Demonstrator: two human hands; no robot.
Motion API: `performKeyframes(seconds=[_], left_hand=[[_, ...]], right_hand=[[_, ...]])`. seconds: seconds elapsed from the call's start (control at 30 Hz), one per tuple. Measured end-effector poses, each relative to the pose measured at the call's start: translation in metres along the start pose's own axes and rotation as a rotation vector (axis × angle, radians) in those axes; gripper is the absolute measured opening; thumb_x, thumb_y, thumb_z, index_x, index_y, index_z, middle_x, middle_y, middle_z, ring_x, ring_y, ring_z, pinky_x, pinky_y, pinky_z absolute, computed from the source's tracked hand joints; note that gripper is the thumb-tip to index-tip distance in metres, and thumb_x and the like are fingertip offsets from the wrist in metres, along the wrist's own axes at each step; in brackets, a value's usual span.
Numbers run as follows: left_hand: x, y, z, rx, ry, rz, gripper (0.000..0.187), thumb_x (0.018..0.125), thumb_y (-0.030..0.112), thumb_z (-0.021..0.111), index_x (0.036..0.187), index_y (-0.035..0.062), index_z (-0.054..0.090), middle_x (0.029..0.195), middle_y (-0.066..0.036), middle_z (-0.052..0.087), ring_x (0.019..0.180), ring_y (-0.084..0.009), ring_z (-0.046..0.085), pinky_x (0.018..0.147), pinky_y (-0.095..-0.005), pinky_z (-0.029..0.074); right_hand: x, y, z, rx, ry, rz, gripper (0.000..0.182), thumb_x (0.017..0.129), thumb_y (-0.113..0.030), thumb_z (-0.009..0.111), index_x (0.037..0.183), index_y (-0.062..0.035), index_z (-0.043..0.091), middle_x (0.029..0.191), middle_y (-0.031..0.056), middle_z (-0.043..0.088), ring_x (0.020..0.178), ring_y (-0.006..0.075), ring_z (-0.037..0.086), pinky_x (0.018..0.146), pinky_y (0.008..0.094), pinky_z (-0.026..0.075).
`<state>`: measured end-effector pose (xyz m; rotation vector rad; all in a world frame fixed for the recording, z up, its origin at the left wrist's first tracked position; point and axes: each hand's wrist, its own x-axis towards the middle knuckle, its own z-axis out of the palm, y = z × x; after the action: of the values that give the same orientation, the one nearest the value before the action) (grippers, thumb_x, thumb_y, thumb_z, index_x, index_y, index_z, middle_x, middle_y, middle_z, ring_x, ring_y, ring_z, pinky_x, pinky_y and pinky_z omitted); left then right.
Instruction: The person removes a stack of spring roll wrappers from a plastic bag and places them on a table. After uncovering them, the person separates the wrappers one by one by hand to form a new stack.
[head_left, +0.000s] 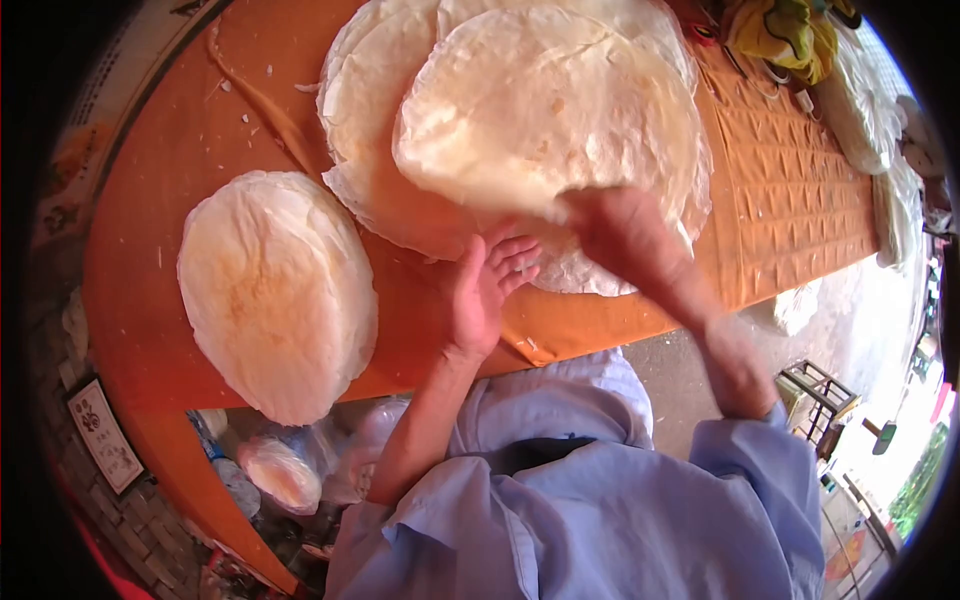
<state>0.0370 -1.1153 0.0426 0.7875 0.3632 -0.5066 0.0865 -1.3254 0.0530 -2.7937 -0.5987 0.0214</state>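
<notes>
A large, thin, pale flatbread [540, 110] is lifted at its near edge, with my right hand [615, 225] closed on that edge and slightly smeared by motion. Beneath it lies a wide stack of similar flatbreads [370, 130] on the orange cloth. My left hand [490, 285] is open just below the near edge, palm turned up and fingers spread, a ring on one finger. Nothing lies in it. To its left is a separate pile of flatbread [275, 295], oval in view, overhanging the near edge of the table.
The orange cloth [800, 180] covers the table and has a quilted pattern at right. A yellow and dark cloth bundle [785, 35] and clear plastic bags [855, 100] lie at the far right. Wrapped packages [280, 475] sit below the table. A metal-framed stool [820, 400] stands right.
</notes>
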Motion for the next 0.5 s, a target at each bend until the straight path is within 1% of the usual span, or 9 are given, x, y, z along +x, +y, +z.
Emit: performKeyframes(seconds=[0.1, 0.13, 0.17, 0.23, 0.27, 0.3, 0.37, 0.43, 0.5], left_hand=[[-0.013, 0.000, -0.014, 0.455, 0.214, -0.008, 0.039, 0.099, 0.033, 0.049, 0.122, 0.0013, 0.055, 0.110, -0.013, 0.063, 0.099, -0.0241, 0.064, 0.085, -0.0358, 0.052], [-0.019, 0.002, -0.016, 0.411, 0.256, -0.034, 0.034, 0.098, 0.024, 0.053, 0.122, 0.0000, 0.053, 0.105, -0.012, 0.063, 0.092, -0.0211, 0.065, 0.082, -0.0329, 0.053], [-0.021, 0.000, -0.018, 0.417, 0.278, -0.055, 0.033, 0.098, 0.023, 0.053, 0.122, -0.0001, 0.053, 0.105, -0.012, 0.063, 0.094, -0.0213, 0.065, 0.083, -0.0334, 0.053], [-0.022, -0.004, -0.024, 0.428, 0.325, -0.090, 0.031, 0.098, 0.022, 0.053, 0.121, -0.0003, 0.053, 0.104, -0.012, 0.063, 0.096, -0.0215, 0.065, 0.083, -0.0343, 0.053], [-0.021, -0.003, -0.022, 0.370, 0.322, -0.104, 0.029, 0.098, 0.021, 0.054, 0.119, 0.0000, 0.054, 0.103, -0.012, 0.064, 0.096, -0.0216, 0.065, 0.083, -0.0343, 0.054], [-0.018, -0.003, -0.019, 0.310, 0.318, -0.117, 0.027, 0.098, 0.020, 0.055, 0.117, 0.0003, 0.054, 0.102, -0.012, 0.064, 0.097, -0.0217, 0.066, 0.083, -0.0342, 0.055], [-0.017, -0.005, -0.020, 0.197, 0.302, -0.135, 0.023, 0.097, 0.019, 0.056, 0.112, 0.0012, 0.054, 0.100, -0.011, 0.065, 0.096, -0.0221, 0.066, 0.082, -0.0337, 0.056], [-0.017, -0.008, -0.024, 0.099, 0.272, -0.142, 0.020, 0.097, 0.019, 0.058, 0.108, 0.0025, 0.054, 0.099, -0.011, 0.066, 0.095, -0.0225, 0.067, 0.080, -0.0327, 0.057], [-0.019, -0.012, -0.014, 0.100, 0.258, -0.164, 0.018, 0.096, 0.019, 0.059, 0.105, 0.0038, 0.054, 0.097, -0.010, 0.066, 0.092, -0.0229, 0.068, 0.079, -0.0316, 0.058]], right_hand=[[0.037, -0.003, -0.133, -0.218, -0.006, 0.197, 0.020, 0.079, -0.001, 0.054, 0.092, -0.0067, 0.068, 0.076, 0.0153, 0.068, 0.069, 0.0335, 0.067, 0.063, 0.0420, 0.053], [0.036, -0.007, -0.162, -0.155, 0.212, 0.212, 0.022, 0.078, 0.000, 0.054, 0.092, -0.0070, 0.068, 0.079, 0.0149, 0.069, 0.071, 0.0323, 0.067, 0.064, 0.0409, 0.054], [0.030, -0.012, -0.171, -0.139, 0.306, 0.183, 0.023, 0.077, 0.001, 0.054, 0.093, -0.0073, 0.068, 0.081, 0.0144, 0.069, 0.073, 0.0313, 0.068, 0.066, 0.0400, 0.054], [0.018, -0.022, -0.183, -0.159, 0.365, 0.078, 0.026, 0.074, 0.003, 0.055, 0.094, -0.0078, 0.069, 0.085, 0.0133, 0.070, 0.078, 0.0294, 0.069, 0.068, 0.0382, 0.055], [0.016, -0.025, -0.184, -0.193, 0.330, 0.004, 0.027, 0.074, 0.004, 0.056, 0.094, -0.0081, 0.069, 0.087, 0.0127, 0.070, 0.080, 0.0286, 0.069, 0.070, 0.0373, 0.056], [0.014, -0.025, -0.160, -0.147, 0.215, 0.107, 0.031, 0.070, 0.006, 0.057, 0.094, -0.0086, 0.069, 0.087, 0.0108, 0.069, 0.081, 0.0287, 0.068, 0.072, 0.0369, 0.056], [0.008, -0.005, -0.092, -0.045, 0.026, 0.092, 0.022, 0.069, 0.004, 0.055, 0.086, -0.0069, 0.064, 0.076, 0.0131, 0.065, 0.072, 0.0343, 0.064, 0.066, 0.0444, 0.052], [-0.002, 0.014, -0.030, -0.034, -0.275, 0.186, 0.017, 0.068, -0.001, 0.056, 0.083, -0.0052, 0.063, 0.076, 0.0165, 0.065, 0.073, 0.0366, 0.064, 0.067, 0.0454, 0.050], [-0.010, 0.015, -0.026, 0.003, -0.196, 0.168, 0.021, 0.069, -0.001, 0.059, 0.087, -0.0059, 0.065, 0.077, 0.0149, 0.065, 0.075, 0.0348, 0.064, 0.067, 0.0447, 0.051]])
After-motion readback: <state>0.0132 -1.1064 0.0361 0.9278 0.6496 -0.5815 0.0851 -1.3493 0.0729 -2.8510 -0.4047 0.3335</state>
